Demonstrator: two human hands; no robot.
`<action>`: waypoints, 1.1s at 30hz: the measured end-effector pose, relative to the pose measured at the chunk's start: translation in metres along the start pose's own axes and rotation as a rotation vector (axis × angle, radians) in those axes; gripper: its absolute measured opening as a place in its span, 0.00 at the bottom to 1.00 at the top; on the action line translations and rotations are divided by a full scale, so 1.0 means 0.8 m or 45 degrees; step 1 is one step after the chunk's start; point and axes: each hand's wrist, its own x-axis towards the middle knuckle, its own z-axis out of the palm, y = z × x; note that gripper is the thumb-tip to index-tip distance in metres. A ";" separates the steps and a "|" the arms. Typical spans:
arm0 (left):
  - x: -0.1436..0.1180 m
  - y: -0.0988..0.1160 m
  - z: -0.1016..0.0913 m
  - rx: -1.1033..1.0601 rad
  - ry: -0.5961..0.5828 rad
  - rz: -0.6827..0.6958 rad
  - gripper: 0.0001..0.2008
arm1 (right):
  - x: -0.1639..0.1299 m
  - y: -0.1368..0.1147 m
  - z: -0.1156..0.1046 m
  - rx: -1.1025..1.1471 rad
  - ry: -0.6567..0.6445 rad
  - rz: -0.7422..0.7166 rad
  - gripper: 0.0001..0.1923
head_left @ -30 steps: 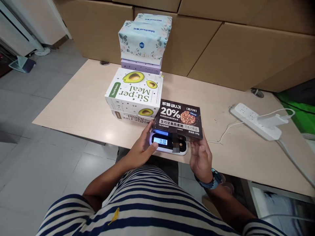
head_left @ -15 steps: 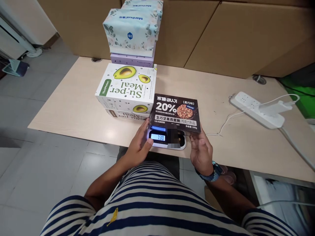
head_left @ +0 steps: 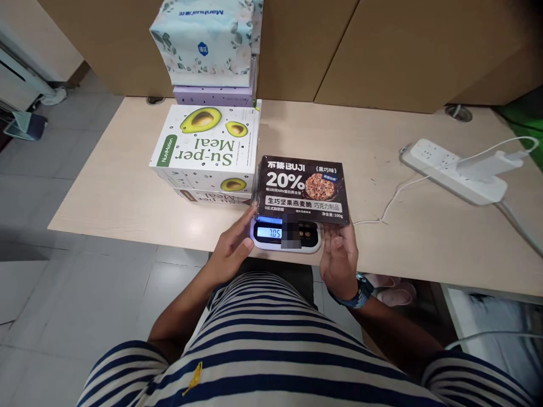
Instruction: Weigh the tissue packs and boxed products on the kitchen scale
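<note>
A dark brown chocolate box (head_left: pixel 288 189) with a "20%" print sits over a white digital kitchen scale (head_left: pixel 311 244). Its lit display reads about 7.05, and a blurred patch covers part of the panel. My left hand (head_left: pixel 234 244) is at the box's left edge, fingers along its side, thumb beside the scale's left end. At the box's near right corner, my right hand (head_left: pixel 340 257) holds on, with its fingertips partly hidden under and behind the box. A blue watch is on the right wrist.
Left of the scale, white "Su-per Meal" boxes (head_left: pixel 207 138) are stacked. Behind them, tissue packs (head_left: pixel 203 51) lie on a purple box (head_left: pixel 212 96). A white power strip (head_left: pixel 452 169) with plugged-in cables lies to the right. A brown panel (head_left: pixel 394 51) borders the table's back.
The scale's display has dropped from 7.30 to about 7.05. My left thumb has moved off the display's edge. The whole view has shifted slightly; both hands stay by the chocolate box.
</note>
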 end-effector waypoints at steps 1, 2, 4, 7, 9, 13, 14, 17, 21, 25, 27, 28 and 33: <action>0.000 -0.001 0.000 0.001 0.002 0.003 0.33 | -0.001 0.000 0.001 0.005 0.003 0.012 0.36; 0.001 -0.001 0.000 -0.003 0.002 0.001 0.32 | -0.001 0.001 0.002 0.008 0.006 0.023 0.36; 0.002 -0.002 0.000 -0.031 0.003 -0.033 0.32 | -0.001 0.002 0.002 0.010 0.000 0.037 0.37; 0.003 -0.001 0.001 -0.117 -0.003 -0.110 0.33 | 0.000 0.005 0.002 0.019 -0.026 0.031 0.37; 0.004 0.000 0.002 -0.165 -0.002 -0.125 0.33 | 0.001 0.006 0.002 0.032 -0.044 0.022 0.37; 0.001 0.002 0.004 -0.153 0.004 -0.123 0.33 | 0.000 0.006 0.004 0.034 -0.060 0.028 0.37; 0.000 0.002 0.003 -0.118 -0.005 -0.115 0.34 | 0.000 0.005 0.004 0.031 -0.047 0.033 0.36; -0.002 -0.001 0.000 0.039 -0.078 -0.037 0.38 | -0.001 0.001 0.004 0.023 0.066 0.043 0.33; -0.003 -0.008 -0.001 0.216 -0.192 0.081 0.42 | 0.003 -0.001 0.008 0.046 0.222 0.045 0.28; -0.009 0.007 0.005 0.470 -0.205 0.219 0.46 | -0.004 0.002 0.017 0.212 0.341 0.037 0.22; -0.012 0.028 0.007 0.623 -0.165 0.342 0.47 | -0.011 0.000 0.022 0.311 0.388 -0.021 0.18; -0.013 0.040 0.007 0.691 -0.141 0.418 0.47 | -0.013 -0.003 0.025 0.352 0.394 -0.074 0.17; 0.003 0.100 -0.011 0.941 0.006 0.837 0.46 | 0.008 -0.047 0.042 0.381 0.349 -0.538 0.27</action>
